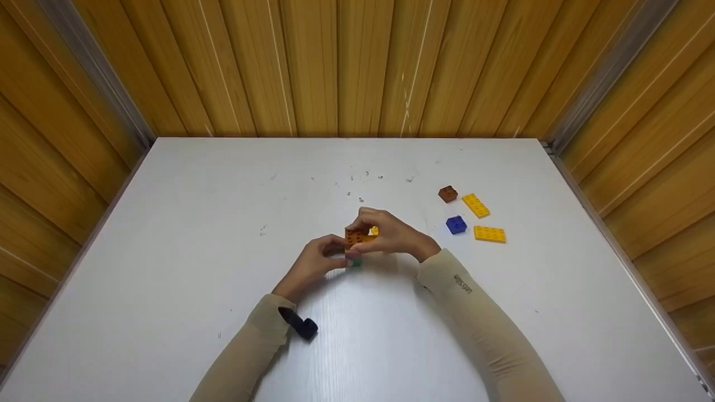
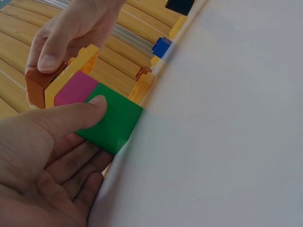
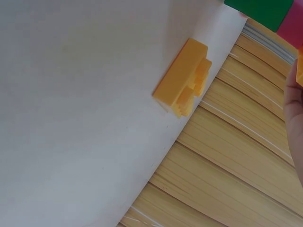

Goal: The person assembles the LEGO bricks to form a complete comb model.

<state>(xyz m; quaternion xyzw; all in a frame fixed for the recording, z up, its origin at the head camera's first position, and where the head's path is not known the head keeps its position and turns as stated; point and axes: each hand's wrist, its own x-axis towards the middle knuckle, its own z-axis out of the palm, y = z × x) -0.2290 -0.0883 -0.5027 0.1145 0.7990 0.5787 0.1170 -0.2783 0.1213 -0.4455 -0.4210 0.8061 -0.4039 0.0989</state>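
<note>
A small stack of building bricks stands on the table between both hands. Its bottom is a green brick [image 2: 116, 118], topped by a magenta brick [image 2: 78, 88], then a yellow plate [image 2: 57, 86] that juts out to one side. The left hand [image 1: 314, 262] grips the green brick low down, thumb across its face and fingers behind. At the top, a brown brick [image 2: 39, 86] sits against the plate, pinched between thumb and fingers of the right hand [image 1: 391, 231]. Behind the stack, a yellow brick [image 3: 182, 73] lies on the table, mostly covered by the right hand in the head view.
To the right on the white table [image 1: 167, 223] lie a loose brown brick [image 1: 448, 194], a blue brick [image 1: 456, 224], a yellow plate [image 1: 476, 205] and a second yellow plate [image 1: 490, 234]. Wood-patterned walls [image 1: 357, 67] rise along the back and sides.
</note>
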